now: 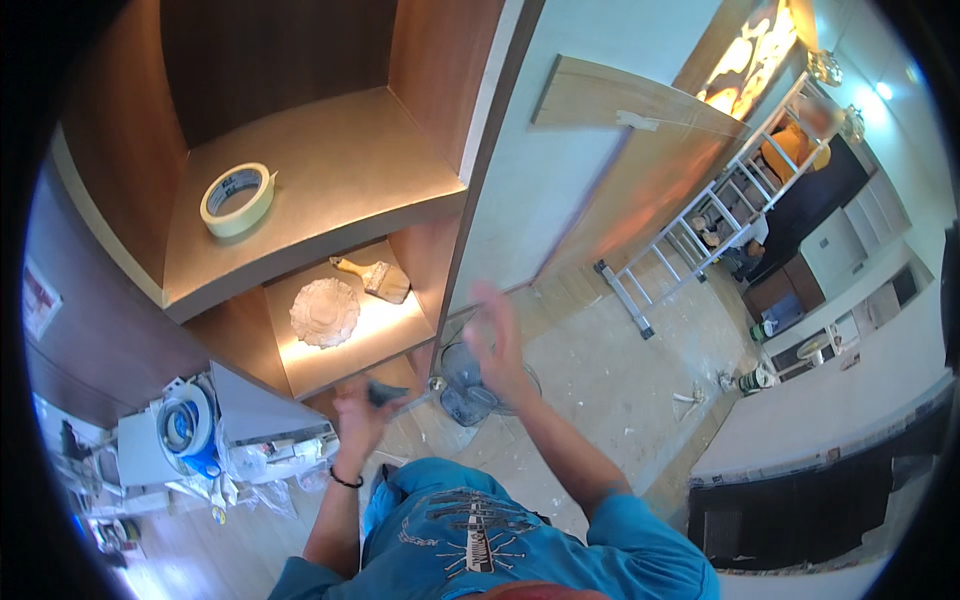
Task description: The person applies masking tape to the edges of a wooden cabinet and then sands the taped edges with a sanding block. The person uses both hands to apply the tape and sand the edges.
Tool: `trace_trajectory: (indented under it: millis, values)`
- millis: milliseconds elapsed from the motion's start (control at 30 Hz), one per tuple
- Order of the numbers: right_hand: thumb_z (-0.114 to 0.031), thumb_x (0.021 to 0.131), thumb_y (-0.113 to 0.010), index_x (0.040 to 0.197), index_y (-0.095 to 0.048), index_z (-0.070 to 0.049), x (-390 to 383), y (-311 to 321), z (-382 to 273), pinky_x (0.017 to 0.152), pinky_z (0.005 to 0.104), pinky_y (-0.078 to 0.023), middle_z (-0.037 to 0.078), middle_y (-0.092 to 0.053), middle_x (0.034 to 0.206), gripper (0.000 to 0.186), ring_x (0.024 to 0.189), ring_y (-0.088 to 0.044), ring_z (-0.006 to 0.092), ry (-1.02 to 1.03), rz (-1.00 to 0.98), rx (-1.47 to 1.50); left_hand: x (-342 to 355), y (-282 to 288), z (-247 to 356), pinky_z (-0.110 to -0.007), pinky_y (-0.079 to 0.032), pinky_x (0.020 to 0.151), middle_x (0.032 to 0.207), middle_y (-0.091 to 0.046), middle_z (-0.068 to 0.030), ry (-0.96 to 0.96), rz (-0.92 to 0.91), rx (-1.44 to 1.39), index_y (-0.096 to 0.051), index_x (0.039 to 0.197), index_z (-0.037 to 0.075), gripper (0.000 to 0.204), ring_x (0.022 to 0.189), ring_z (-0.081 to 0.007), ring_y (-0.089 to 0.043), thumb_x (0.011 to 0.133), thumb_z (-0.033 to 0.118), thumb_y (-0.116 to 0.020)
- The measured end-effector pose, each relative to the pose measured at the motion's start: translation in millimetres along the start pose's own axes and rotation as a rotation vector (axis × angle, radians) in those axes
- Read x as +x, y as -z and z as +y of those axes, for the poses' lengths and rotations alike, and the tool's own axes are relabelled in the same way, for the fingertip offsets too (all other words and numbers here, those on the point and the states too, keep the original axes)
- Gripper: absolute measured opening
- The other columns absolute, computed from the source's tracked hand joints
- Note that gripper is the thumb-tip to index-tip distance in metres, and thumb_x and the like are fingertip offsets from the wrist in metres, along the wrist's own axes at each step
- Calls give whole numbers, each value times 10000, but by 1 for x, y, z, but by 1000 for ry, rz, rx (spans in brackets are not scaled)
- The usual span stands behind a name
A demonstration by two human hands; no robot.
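My left hand [358, 415], a dark band on its wrist, is in front of the shelf unit's lower edge. Its fingers are closed around a small dark grey flat piece [386, 393], whose kind I cannot make out. My right hand [495, 345] is raised to the right of the shelves, smeared by motion; its fingers look apart and nothing shows in them. On the lower lit shelf [310, 370] lie a round, ruffled pale beige object [325, 313] and a paintbrush [375, 279] with a yellowish handle. A roll of masking tape [238, 200] rests on the upper shelf [330, 150].
Behind my right hand, a clear bag or bucket-like thing [465, 385] stands on the floor. A metal ladder [700, 220] leans at the far right, near two people. Sheet panels [640, 150] cover the wall. At lower left are a white-and-blue bucket [187, 430] and crumpled plastic [270, 465].
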State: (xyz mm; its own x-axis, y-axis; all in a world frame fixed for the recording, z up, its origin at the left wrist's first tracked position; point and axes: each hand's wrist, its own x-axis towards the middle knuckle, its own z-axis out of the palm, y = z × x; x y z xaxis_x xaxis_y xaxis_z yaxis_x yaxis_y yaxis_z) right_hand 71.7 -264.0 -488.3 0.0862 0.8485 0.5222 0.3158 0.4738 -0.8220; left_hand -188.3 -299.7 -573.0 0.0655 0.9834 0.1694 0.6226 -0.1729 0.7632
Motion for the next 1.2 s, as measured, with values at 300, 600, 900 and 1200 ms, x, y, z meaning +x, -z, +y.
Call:
trace_trajectory:
  millis: [300,600,900,1200]
  values:
    - [-42,985,-683,1195,-696,16,-73,41,-11,805,249,-537,82,-735,1094,218,953,-672,110,-458,178,196,39,-63,123,-462,-520,934,1260,-579,-253,-372,-436,-427,-388,1514,64,930,1131,-448,-611,758,235,-902]
    - [-67,941,-746,1118,-731,0,-15,57,-69,776,277,-528,65,-750,951,190,824,-667,105,-215,417,-490,101,-57,150,-468,-441,1073,1417,-396,-238,-875,-531,-494,-202,1644,103,1031,1293,-434,-467,813,117,-812]
    - [-181,885,-835,1206,-693,24,187,18,-156,794,269,-550,76,-761,1000,406,876,-682,108,178,447,-571,138,-18,115,-438,-366,1146,1450,-371,-227,-705,-625,-649,-198,1645,82,901,1332,-397,-426,900,94,-705]
    - [-189,872,-859,1195,-693,47,221,10,-137,758,239,-549,82,-760,979,433,821,-687,97,135,446,-256,148,-16,111,-434,-395,1137,1452,-373,-225,-684,-676,-621,-207,1646,107,898,1345,-394,-436,907,130,-717]
